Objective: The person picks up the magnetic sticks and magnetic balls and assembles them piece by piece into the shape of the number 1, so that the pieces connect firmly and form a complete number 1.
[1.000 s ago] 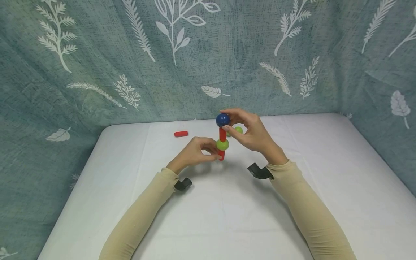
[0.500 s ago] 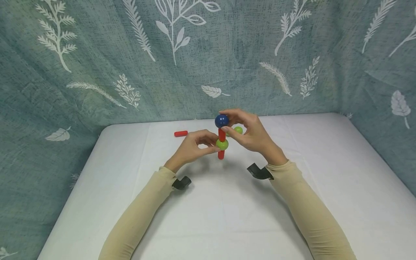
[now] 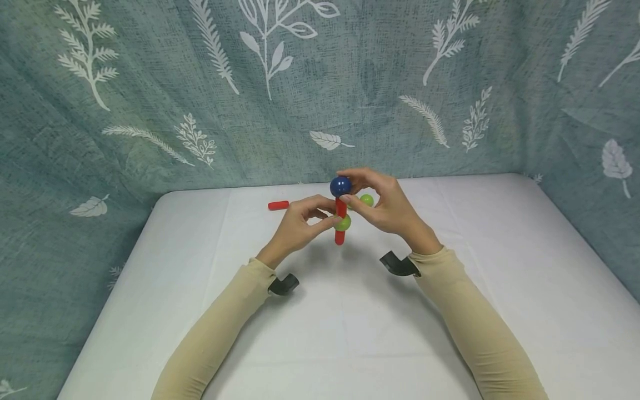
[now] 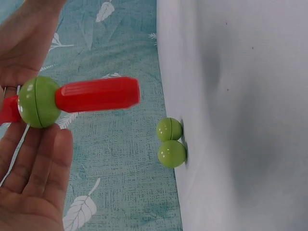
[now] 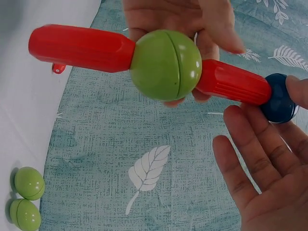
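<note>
Upright over the table stands a joined toy piece: a blue ball (image 3: 340, 186) on top, an upper red rod (image 5: 236, 83), a green ball (image 5: 163, 65), and a lower red rod (image 5: 82, 48) whose end hangs free. My right hand (image 3: 382, 201) pinches the blue ball between thumb and fingers. Beside the green ball and upper rod is my left hand (image 3: 305, 222), its fingers fairly straight behind them. In the right wrist view a small gap shows between the left thumb and the rod. The left fingertips (image 4: 43, 139) lie against or close to the green ball.
A loose red rod (image 3: 278, 205) lies toward the back of the white table (image 3: 300, 344). Two green balls (image 4: 171, 142) rest side by side near the back edge, partly behind my right hand in the head view. A patterned blue-green cloth (image 3: 310, 111) hangs behind.
My left hand has moved up from the lower red rod, past the green ball, to beside the upper rod. My right hand keeps hold of the blue ball, and the piece shifts slightly left.
</note>
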A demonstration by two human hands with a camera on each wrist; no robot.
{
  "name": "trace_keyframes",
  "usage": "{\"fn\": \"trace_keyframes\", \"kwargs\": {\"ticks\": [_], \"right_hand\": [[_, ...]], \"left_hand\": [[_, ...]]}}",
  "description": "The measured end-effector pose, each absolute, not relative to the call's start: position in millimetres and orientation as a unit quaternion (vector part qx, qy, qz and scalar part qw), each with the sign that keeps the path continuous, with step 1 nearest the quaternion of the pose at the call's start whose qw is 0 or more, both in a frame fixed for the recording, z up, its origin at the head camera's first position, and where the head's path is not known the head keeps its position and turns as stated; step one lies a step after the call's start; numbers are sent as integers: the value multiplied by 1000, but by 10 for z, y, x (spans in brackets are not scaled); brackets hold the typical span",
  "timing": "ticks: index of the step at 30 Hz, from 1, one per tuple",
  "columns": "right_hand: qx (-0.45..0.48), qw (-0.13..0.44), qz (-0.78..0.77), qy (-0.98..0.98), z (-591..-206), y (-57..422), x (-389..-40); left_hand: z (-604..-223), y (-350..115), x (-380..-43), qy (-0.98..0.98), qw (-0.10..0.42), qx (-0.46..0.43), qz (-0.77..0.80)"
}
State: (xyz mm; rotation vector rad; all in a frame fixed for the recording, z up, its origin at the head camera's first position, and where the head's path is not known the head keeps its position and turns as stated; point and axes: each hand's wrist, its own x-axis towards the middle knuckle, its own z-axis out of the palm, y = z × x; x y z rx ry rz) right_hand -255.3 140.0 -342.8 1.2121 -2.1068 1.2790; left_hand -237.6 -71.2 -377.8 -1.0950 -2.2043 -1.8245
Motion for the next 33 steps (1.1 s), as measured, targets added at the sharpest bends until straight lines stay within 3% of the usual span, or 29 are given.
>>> {"fn": "trace_keyframes", "kwargs": {"ticks": [33], "right_hand": [[429, 187, 450, -760, -3441, 1388, -2565]], "left_hand": [[-3745, -688, -2342, -722, 86, -353, -589]]}}
